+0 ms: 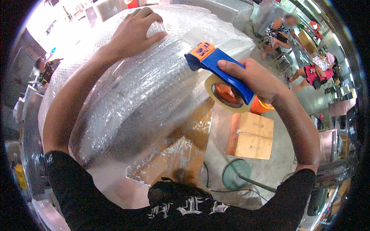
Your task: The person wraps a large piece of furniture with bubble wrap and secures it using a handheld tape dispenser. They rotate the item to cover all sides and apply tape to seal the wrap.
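A large bulky bundle covered in clear bubble wrap [154, 77] fills the left and middle of the view. On its far upper side rests my left hand [138, 29], fingers spread and slightly bent, thumb pointing right. My right hand [258, 79] grips a blue tape dispenser [225, 65] with an orange front piece. A roll of clear tape [216, 86] sits in the dispenser, below my fingers. The dispenser's front end is over the bundle's right side; whether it touches the wrap I cannot tell. Most of my right fingers are hidden behind the dispenser.
Under the bundle is a worn brown tabletop [181, 154]. On the floor to the right are a cardboard box [252, 136], an orange bucket [260, 106] and a green round base with a pole [236, 175]. Two people sit at the far right; another person is at the left.
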The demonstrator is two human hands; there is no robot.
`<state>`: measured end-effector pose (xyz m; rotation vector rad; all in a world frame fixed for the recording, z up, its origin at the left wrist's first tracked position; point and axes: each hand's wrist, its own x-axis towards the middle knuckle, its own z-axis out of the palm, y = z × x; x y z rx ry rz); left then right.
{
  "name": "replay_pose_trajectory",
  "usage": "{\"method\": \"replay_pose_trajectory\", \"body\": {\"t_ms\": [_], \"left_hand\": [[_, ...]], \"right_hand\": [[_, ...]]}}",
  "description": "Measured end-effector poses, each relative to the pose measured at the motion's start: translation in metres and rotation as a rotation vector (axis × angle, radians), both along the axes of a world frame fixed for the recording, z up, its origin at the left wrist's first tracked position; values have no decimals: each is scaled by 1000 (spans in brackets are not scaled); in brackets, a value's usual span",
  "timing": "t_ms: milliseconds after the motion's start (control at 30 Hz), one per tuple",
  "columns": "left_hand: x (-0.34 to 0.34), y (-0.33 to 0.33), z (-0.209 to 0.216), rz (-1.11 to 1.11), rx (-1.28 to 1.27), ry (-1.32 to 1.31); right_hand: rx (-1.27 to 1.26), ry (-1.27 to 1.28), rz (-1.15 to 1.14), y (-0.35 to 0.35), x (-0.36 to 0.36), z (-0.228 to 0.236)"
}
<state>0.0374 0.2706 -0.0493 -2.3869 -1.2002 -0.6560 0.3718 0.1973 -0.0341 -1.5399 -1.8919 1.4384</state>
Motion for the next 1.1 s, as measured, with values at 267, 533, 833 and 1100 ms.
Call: {"method": "replay_pose_trajectory", "body": {"t_ms": [267, 533, 833, 1100], "left_hand": [[97, -117, -10, 319, -201, 117], [110, -116, -48, 443, 167, 305], [126, -109, -49, 408, 202, -15], [123, -95, -34, 563, 47, -104]], "right_hand": [[44, 105, 104, 11, 21, -21], [-47, 290, 149, -8, 28, -17], [-87, 353, 145, -11, 36, -9], [-101, 328, 141, -1, 36, -18]]}}
